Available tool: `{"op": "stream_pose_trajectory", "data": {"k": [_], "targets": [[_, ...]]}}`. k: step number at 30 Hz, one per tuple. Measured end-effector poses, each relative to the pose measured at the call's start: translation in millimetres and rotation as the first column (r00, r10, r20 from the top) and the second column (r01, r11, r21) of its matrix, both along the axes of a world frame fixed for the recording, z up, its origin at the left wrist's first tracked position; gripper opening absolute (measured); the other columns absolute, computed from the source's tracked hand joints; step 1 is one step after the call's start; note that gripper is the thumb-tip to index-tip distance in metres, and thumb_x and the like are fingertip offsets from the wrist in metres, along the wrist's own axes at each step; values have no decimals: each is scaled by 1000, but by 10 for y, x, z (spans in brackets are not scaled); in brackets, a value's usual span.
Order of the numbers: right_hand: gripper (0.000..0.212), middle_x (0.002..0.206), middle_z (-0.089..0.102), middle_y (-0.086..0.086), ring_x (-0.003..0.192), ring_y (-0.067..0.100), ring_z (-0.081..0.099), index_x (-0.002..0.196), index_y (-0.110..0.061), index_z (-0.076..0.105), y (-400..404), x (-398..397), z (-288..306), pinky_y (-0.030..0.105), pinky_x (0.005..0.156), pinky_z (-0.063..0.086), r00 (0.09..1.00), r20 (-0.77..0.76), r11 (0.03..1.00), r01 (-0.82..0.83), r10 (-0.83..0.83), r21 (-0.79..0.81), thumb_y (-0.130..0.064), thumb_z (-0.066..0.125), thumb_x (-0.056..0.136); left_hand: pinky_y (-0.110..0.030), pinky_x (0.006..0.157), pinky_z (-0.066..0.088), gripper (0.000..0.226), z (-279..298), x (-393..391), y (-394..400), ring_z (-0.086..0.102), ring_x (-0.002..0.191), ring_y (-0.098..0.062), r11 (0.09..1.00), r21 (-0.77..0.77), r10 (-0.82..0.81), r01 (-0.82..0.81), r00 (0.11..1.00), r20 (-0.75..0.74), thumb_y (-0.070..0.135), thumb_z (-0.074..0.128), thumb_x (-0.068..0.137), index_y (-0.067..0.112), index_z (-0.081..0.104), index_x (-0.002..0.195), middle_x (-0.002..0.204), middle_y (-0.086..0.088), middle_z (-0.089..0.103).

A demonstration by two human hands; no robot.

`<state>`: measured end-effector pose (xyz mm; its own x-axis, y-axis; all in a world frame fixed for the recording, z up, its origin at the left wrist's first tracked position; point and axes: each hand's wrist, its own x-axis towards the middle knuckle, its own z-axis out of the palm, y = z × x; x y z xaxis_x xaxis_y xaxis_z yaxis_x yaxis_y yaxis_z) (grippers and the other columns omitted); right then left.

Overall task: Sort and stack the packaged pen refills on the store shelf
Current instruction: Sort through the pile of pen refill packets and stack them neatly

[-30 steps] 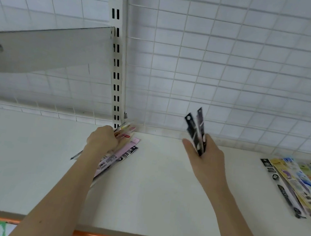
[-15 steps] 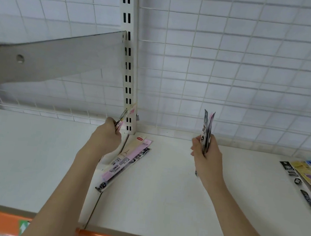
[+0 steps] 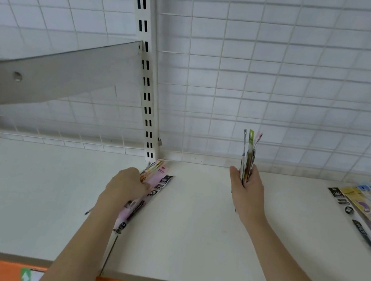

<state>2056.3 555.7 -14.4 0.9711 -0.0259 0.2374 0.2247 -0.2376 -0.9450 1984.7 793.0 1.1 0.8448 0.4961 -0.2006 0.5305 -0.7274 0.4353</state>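
On the shelf [image 3: 193,223] by the upright, the left hand [image 3: 125,185] is now pressing its raised packs down onto the pink pile [image 3: 150,189]; the right hand [image 3: 247,191] is still gripping unsorted refills [image 3: 248,157] upright.

just one head cam, looking forward and down over the shelf [image 3: 193,223] at close range, wire-grid back wall [image 3: 280,82] dead ahead
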Motion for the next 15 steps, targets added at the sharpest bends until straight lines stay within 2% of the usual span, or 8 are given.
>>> {"op": "stream_pose_trajectory", "data": {"k": [2,6,8,9,10,12,14,15], "targets": [[30,63,41,7,57,21,40,84,0,40,-7,-1,1,31,53,36,1000,-4,1000,-11,11,2,-25,55,92,-24,49,30,29,46,-3,15,39,54,-16,1000,10,-10,11,1000,-19,21,51,88,12,38,64,62,-1,41],[28,62,38,4,55,19,37,81,-3,40,-10,-6,-3,28,52,35,1000,9,1000,-29,29,-11,-24,54,92,-26,55,40,12,132,-68,68,49,65,-16,1000,-12,-21,21,999,31,18,42,94,7,46,92,75,-4,50],[28,60,35,2,53,17,33,76,-9,37,9,-11,-1,20,47,30,999,38,998,-33,35,-51,-23,54,92,-34,66,48,13,145,-118,74,60,79,-25,998,-64,13,-8,997,79,15,40,94,5,43,101,89,-11,59],[29,59,33,1,52,16,31,74,-11,36,18,-18,2,18,44,28,998,56,996,-36,41,-77,-23,54,93,-36,69,49,15,141,-144,53,62,82,-28,995,-93,32,-22,994,109,14,39,94,3,42,104,91,-13,60],[30,57,33,0,51,15,30,72,-13,34,32,-24,5,18,43,28,996,68,994,-44,51,-102,-22,54,93,-36,66,48,16,146,-179,2,61,78,-27,993,-112,46,-31,990,135,16,39,95,2,41,104,87,-13,59],[34,55,33,-2,48,14,30,68,-17,31,61,-43,9,17,42,29,993,80,984,-72,86,-162,-23,54,93,-31,56,40,29,144,-251,-130,52,67,-23,991,-127,63,-44,986,153,30,45,94,3,42,100,79,-8,54],[36,53,35,-3,47,14,32,67,-23,30,88,-58,4,17,43,31,989,85,969,-96,118,-229,-23,54,93,-30,59,38,48,104,-302,-243,52,76,-24,997,-62,60,-54,994,95,53,55,84,7,44,94,83,-4,52],[36,53,36,-4,47,14,33,67,-25,30,95,-64,5,18,44,32,988,84,962,-102,126,-253,-24,54,93,-30,63,39,52,63,-308,-274,53,82,-25,999,0,44,-44,998,47,57,58,81,9,45,94,87,-3,52]]}}
